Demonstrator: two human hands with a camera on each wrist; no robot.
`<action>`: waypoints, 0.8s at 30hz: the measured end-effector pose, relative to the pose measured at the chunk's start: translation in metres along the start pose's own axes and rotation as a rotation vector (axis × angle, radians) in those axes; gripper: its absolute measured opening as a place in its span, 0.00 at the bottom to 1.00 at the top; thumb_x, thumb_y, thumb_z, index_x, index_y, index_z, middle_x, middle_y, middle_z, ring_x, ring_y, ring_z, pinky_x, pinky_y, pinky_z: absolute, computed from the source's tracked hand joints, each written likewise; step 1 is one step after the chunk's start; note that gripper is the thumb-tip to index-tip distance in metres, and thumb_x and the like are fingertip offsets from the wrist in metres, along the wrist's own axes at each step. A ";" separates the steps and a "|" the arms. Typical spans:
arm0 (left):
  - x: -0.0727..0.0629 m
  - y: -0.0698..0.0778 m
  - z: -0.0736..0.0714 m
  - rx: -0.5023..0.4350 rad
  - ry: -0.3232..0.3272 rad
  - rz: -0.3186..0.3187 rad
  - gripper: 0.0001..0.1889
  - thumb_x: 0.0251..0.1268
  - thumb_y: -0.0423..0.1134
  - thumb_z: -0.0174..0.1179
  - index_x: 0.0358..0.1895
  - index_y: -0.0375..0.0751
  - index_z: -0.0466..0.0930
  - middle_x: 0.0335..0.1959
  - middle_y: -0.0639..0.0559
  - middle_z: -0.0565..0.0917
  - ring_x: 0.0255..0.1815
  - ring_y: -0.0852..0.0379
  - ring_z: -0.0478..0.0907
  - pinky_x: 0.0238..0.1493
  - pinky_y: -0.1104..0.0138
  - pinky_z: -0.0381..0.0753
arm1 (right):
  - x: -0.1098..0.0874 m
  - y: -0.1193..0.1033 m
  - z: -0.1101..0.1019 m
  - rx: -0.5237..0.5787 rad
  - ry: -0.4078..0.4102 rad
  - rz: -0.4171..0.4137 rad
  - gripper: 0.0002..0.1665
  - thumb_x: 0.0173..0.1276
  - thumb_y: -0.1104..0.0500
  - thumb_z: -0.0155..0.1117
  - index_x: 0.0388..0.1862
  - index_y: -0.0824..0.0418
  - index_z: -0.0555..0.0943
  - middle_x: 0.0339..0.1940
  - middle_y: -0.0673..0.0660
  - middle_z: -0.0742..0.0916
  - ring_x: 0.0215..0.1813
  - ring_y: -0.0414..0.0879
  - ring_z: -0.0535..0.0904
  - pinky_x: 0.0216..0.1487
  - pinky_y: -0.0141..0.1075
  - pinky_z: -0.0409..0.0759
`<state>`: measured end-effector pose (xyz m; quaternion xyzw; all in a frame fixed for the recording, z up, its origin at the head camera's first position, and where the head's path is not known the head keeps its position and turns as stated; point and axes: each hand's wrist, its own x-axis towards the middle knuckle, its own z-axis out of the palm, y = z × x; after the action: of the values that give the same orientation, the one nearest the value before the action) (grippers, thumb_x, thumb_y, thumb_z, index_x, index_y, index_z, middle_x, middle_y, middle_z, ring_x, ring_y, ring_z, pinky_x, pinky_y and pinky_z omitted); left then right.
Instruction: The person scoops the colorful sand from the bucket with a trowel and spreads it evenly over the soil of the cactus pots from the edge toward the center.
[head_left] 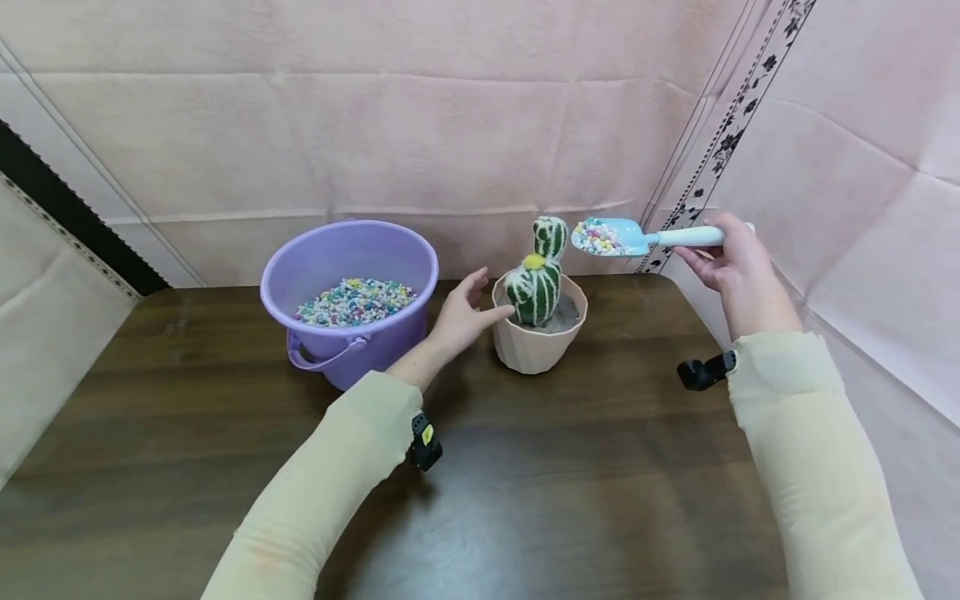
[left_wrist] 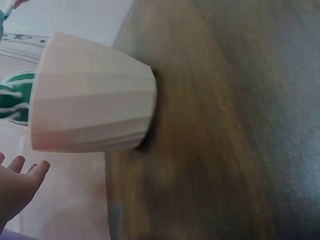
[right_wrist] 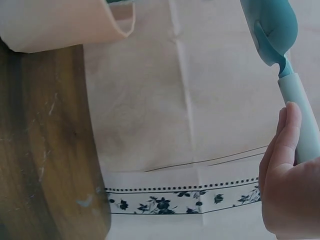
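Observation:
My right hand (head_left: 738, 262) grips the pale handle of a small blue scoop (head_left: 633, 237), held level beside the cactus. Pastel pebbles (head_left: 597, 237) in pink, yellow and white fill its blade. A green cactus (head_left: 534, 292) with white stripes and a yellow flower stands in a beige faceted pot (head_left: 532, 348), with grey filling around its base. At the pot's left side is my left hand (head_left: 465, 317), its fingers spread and its thumb by the rim. In the left wrist view, the fingers (left_wrist: 39, 172) appear just off the pot (left_wrist: 95, 97).
A purple bucket (head_left: 348, 236) partly filled with the same kind of pebbles stands left of the pot, its handle hanging at the front. Everything rests on a dark wooden table (head_left: 525, 483). Pale cloth (head_left: 450, 142) hangs behind the table and along the right side.

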<state>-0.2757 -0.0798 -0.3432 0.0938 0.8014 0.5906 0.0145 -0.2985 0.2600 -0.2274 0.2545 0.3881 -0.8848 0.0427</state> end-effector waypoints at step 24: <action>0.004 -0.022 0.021 0.039 0.016 0.056 0.41 0.51 0.38 0.70 0.69 0.36 0.61 0.64 0.42 0.67 0.62 0.48 0.70 0.61 0.61 0.75 | 0.024 0.018 -0.030 0.017 0.063 0.082 0.09 0.62 0.64 0.63 0.36 0.54 0.72 0.42 0.53 0.77 0.45 0.46 0.78 0.39 0.45 0.86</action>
<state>-0.2803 -0.0660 -0.3701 0.1118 0.8098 0.5759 -0.0105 -0.3023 0.2716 -0.2678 0.2981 0.3711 -0.8771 0.0645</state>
